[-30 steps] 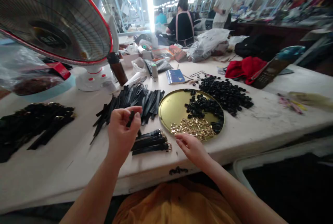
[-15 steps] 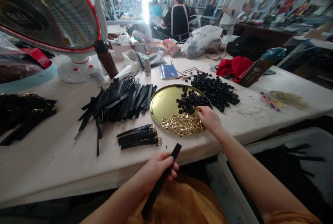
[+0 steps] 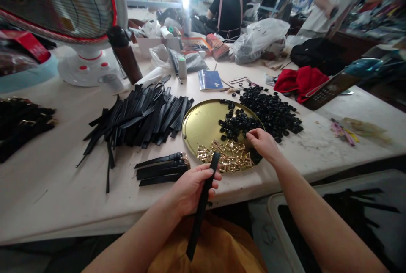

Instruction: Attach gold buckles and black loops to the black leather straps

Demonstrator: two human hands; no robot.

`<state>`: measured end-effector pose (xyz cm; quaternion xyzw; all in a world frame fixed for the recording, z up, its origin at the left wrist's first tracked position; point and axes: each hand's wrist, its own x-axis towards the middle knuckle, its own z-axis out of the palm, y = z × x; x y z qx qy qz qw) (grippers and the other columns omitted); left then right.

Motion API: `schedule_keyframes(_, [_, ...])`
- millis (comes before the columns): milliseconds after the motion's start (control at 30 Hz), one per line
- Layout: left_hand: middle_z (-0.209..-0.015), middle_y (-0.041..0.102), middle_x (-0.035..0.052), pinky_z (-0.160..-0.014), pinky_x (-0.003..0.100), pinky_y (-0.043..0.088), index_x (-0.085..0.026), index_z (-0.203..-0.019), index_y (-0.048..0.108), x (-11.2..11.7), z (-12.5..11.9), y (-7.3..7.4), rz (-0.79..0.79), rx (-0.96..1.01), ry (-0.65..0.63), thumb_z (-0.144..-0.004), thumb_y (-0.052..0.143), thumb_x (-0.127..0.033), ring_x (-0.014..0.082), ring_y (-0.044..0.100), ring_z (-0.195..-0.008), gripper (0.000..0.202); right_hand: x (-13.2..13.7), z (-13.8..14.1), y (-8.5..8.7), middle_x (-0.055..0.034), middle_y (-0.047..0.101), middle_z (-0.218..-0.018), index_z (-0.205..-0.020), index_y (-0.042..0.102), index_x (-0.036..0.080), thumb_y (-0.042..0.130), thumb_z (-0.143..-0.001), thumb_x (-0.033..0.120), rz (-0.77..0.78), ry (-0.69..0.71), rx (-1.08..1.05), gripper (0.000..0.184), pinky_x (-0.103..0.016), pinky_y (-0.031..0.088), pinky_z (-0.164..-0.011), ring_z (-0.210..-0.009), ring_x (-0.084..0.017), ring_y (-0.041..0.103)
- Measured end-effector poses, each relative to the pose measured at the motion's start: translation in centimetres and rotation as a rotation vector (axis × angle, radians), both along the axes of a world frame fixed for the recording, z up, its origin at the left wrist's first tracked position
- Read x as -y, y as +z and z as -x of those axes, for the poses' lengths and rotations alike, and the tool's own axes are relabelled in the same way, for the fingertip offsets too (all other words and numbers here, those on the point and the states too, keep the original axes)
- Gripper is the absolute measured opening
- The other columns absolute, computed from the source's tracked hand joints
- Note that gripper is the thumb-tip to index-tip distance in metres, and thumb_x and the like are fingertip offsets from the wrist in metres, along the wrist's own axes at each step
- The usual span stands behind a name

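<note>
fingers [image 3: 216, 177] of the left hand [image 3: 192, 186] pinch a black strap [image 3: 202, 205] against the thumb beside a work table [image 3: 79, 205], its long axis slanting away from the body and slightly right. in the head view, the strap's near end hangs over mustard-coloured cloth [image 3: 228, 247] while its far end overlaps gold-toned buckles [image 3: 233, 158] on a round golden tray [image 3: 198, 122]; contact cannot be made out. the right hand [image 3: 266, 144], the nearer to the black loops [image 3: 234, 125], reaches over the tray's right side, thumb and fingertip drawn close together; whether they grip a loop cannot be told. from those fingertips, most of the tray's loops lie left and farther off, the strap's far end left and toward the body.
</note>
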<state>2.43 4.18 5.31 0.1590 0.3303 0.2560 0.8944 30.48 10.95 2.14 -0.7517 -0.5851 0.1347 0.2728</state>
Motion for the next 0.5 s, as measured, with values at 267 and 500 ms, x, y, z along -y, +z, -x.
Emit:
schedule_keyframes(267, [-0.067,0.051,-0.0026,-0.039,0.014,0.027,-0.015,-0.095,0.052,-2.4,-2.5,0.5,-0.39,-0.171,0.059,-0.076,0.056,-0.022,0.0016,0.038,-0.042,0.021,1.2,4.5,2.4,-0.0016,0.066,-0.083,-0.086,0.056,0.022,0.061,-0.07,0.034,0.123,0.053,-1.052,0.021,-0.027,0.05,-0.065,-0.066,-0.012,0.06])
schedule_keyframes(500, [-0.088,0.06,0.0042,-0.072,0.024,0.043,-0.014,-0.095,0.057,-5.3,-4.1,-0.8,-0.967,-0.57,0.191,-0.071,0.063,-0.026,0.0144,0.054,-0.081,0.027,3.4,10.0,2.2,-0.0001,0.066,-0.079,-0.081,0.058,0.02,0.067,-0.067,0.037,0.085,0.158,-1.07,0.025,-0.028,0.05,-0.07,-0.069,-0.011,0.061])
